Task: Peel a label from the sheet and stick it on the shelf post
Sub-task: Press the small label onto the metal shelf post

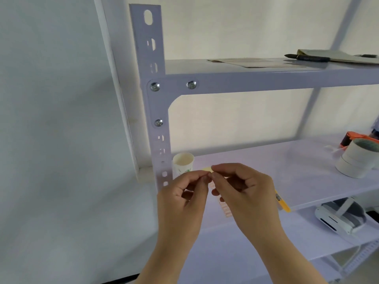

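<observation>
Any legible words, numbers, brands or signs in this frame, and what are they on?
None can be read.
White paper cup: green print, too blurred.
Yellow-backed label sheet pinched between both hands: striped marks, no legible characters.
Papers on the top shelf: too faint and angled.

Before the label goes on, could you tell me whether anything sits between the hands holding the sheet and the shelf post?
Nothing visible does. Both hands, left hand and right hand, pinch the label sheet just right of the shelf post. The paper cup stands behind, on the shelf.

Bright, even, diffuse light; soft faint shadows. Image slightly soft overall; wide-angle bending towards the edges.
</observation>
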The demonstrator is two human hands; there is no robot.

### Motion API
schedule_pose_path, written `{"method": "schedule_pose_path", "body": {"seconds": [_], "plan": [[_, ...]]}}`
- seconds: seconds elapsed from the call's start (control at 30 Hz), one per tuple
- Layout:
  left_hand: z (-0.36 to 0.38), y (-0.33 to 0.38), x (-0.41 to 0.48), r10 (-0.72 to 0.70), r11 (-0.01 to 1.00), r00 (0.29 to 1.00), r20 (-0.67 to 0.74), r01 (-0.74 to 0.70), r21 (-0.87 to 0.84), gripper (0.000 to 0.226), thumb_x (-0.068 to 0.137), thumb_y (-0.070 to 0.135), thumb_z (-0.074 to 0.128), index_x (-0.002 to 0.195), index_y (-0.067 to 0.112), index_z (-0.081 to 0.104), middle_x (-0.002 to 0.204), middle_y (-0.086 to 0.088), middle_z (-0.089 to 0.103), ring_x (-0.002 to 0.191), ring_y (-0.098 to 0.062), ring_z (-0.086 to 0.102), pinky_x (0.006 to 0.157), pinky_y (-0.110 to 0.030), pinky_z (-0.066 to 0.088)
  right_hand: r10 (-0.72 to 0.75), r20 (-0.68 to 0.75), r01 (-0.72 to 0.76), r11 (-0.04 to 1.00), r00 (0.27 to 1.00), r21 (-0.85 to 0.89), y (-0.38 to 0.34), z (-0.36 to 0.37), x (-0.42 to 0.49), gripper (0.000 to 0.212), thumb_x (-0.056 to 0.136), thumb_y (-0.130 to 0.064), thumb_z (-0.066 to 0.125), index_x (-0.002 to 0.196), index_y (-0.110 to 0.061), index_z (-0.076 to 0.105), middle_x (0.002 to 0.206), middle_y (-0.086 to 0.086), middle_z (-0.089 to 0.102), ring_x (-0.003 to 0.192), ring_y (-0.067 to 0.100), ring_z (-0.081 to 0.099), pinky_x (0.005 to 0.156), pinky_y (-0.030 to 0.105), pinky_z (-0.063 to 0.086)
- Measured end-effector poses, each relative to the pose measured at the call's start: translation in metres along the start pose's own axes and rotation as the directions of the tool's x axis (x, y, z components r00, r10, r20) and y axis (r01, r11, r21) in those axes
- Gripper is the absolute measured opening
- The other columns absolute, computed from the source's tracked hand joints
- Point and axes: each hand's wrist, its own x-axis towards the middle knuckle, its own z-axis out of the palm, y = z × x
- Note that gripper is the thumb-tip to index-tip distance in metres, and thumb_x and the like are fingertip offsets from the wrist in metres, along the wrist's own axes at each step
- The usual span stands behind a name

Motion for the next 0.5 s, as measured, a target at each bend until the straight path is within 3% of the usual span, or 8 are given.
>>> {"method": "schedule_pose_path", "body": {"seconds": [0.13, 0.33, 0.5], "plan": [[0.042, -0.006, 0.004, -0.055, 0.997, 0.994, -0.094, 0.050, -0.052, 0.027, 0.090, 0.000, 0.070, 0.085, 0.024, 0.082, 0.070, 0.012, 0.079, 0.061, 0.001, 0.068, 0.061, -0.010, 0.050, -0.006, 0.086, 0.011, 0.998, 0.996, -0.055, 0.020, -0.025, 0.030, 0.026, 0.086, -0.004, 0.071, 0.077, -0.028, 0.074, 0.073, -0.008, 0.077, 0.061, 0.010, 0.074, 0.060, 0.023, 0.058], [0.100, -0.015, 0.015, -0.097, 0.995, 0.975, -0.202, 0.094, -0.026, 0.024, 0.086, -0.007, 0.072, 0.081, 0.015, 0.080, 0.067, 0.014, 0.078, 0.059, 0.003, 0.070, 0.058, -0.005, 0.048, 0.004, 0.259, 0.022, 0.995, 0.966, -0.101, 0.053, -0.060, 0.074, 0.021, 0.087, -0.009, 0.062, 0.073, -0.025, 0.065, 0.069, -0.006, 0.069, 0.071, 0.019, 0.069, 0.067, 0.047, 0.059], [0.120, -0.029, 0.025, -0.107, 0.991, 0.961, -0.255, 0.124, 0.051, 0.019, 0.087, -0.004, 0.071, 0.082, 0.013, 0.079, 0.073, 0.008, 0.079, 0.061, 0.002, 0.069, 0.060, -0.008, 0.050, 0.056, 0.301, -0.053, 0.998, 0.952, -0.019, 0.072, -0.067, 0.099, 0.019, 0.088, -0.008, 0.066, 0.076, -0.021, 0.071, 0.071, -0.002, 0.075, 0.065, 0.014, 0.072, 0.069, 0.041, 0.061]]}}
